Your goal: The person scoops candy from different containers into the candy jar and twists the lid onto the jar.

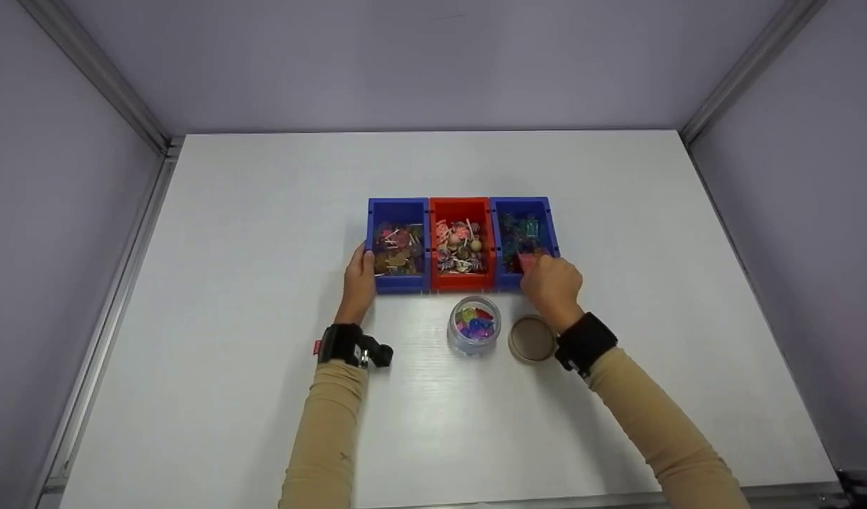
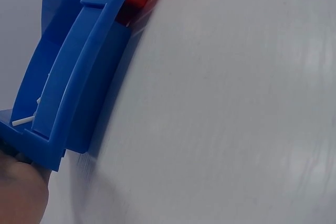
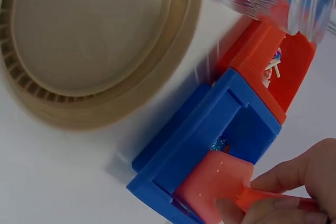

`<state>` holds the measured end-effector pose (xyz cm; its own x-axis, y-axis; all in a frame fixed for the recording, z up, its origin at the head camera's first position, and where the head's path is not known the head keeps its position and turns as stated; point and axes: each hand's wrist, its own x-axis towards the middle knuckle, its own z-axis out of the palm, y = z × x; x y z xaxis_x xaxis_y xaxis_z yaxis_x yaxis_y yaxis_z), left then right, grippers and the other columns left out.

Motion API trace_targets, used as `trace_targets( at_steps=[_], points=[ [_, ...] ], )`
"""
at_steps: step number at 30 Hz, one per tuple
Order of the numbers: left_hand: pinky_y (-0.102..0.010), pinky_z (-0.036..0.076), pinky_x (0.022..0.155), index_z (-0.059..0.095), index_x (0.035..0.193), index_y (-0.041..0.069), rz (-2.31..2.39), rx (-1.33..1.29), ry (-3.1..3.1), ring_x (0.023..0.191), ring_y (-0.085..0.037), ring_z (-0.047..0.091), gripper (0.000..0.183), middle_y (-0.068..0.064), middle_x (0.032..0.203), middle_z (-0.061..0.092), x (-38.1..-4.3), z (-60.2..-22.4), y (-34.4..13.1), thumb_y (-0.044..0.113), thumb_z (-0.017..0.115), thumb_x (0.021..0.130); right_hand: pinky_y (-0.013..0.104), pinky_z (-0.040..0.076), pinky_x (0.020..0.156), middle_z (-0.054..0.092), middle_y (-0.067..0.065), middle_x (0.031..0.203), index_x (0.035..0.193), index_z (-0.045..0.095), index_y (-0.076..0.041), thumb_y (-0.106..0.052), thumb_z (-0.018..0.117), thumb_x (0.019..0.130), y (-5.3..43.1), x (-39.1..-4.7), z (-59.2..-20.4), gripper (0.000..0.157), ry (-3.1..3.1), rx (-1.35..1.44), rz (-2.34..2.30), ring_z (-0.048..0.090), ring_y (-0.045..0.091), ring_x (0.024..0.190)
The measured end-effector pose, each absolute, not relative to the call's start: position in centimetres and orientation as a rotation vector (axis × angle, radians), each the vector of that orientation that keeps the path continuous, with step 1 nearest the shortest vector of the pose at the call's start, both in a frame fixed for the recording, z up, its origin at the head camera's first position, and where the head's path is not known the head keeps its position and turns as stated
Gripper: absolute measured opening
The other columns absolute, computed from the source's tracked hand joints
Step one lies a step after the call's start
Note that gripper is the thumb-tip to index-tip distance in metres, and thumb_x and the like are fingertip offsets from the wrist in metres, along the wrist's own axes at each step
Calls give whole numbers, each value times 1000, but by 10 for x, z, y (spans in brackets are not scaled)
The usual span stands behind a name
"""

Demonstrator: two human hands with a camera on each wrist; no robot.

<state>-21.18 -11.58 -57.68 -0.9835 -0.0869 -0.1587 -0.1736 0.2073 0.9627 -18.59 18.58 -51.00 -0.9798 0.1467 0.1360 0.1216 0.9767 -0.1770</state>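
Note:
My right hand [image 1: 552, 286] grips the orange handle of a small pink scoop [image 3: 220, 177], its blade down inside the right blue bin [image 3: 247, 129]. Teal, see-through pieces [image 1: 530, 226] lie in that bin, partly hidden by the hand and scoop. At the other end of the row, my left hand [image 1: 357, 279] rests along the outer side of the left blue bin [image 2: 79, 72], its fingers partly hidden by the rim. Small lollipop-like pieces [image 1: 398, 247] lie in this bin.
A red bin [image 1: 460, 283] with small candy-like pieces joins the two blue bins. In front stands an uncapped clear jar [image 1: 469, 346] of colourful pieces. Beside it a tan lid [image 3: 86, 30] lies on the white table [image 1: 264, 212], near my right wrist. Walls border the table.

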Motion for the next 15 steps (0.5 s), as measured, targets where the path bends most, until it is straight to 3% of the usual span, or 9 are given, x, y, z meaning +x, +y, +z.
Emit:
trace_targets(
  at_steps=[15],
  points=[
    [-44, 24, 124, 27, 151, 1, 1900, -261, 2394, 149, -31, 26, 50, -19, 157, 32, -212, -575, -113, 24, 28, 107, 56, 53, 58, 68, 30, 73, 72, 66, 10, -16, 52, 89, 186, -179, -524, 34, -2861, -279, 384, 66, 45, 66]
  ],
)
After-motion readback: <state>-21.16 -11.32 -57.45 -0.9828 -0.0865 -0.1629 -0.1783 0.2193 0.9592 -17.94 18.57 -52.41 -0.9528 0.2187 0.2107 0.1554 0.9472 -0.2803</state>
